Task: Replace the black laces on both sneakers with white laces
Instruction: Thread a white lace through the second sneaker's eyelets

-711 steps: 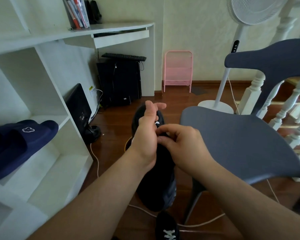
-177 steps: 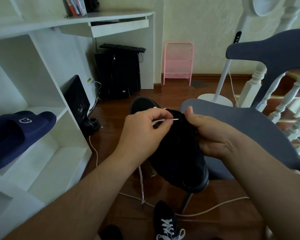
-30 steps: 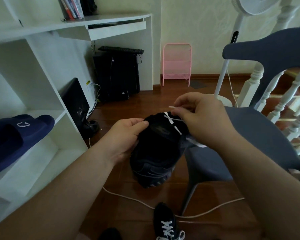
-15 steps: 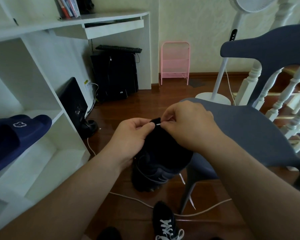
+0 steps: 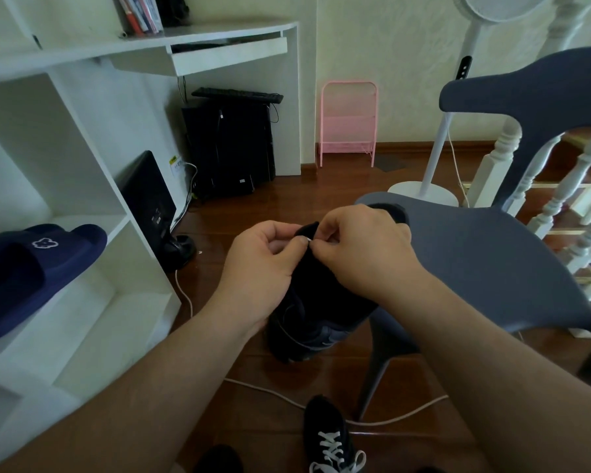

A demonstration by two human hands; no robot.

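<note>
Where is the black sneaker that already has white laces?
In the head view, the black sneaker with white laces lies on the dark wooden floor at the bottom edge, just below the white cable and beside the grey plastic chair's front leg.

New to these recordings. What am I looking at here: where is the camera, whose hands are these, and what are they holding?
There is no robot: a person wears one camera on the head, looking down at their own hands. The left hand grips a black sneaker held up beside a grey chair. The right hand pinches a white lace tip at the sneaker's top. On the floor below stands the other sneaker, already laced white. A white shelf with navy slippers stands at left.
</note>
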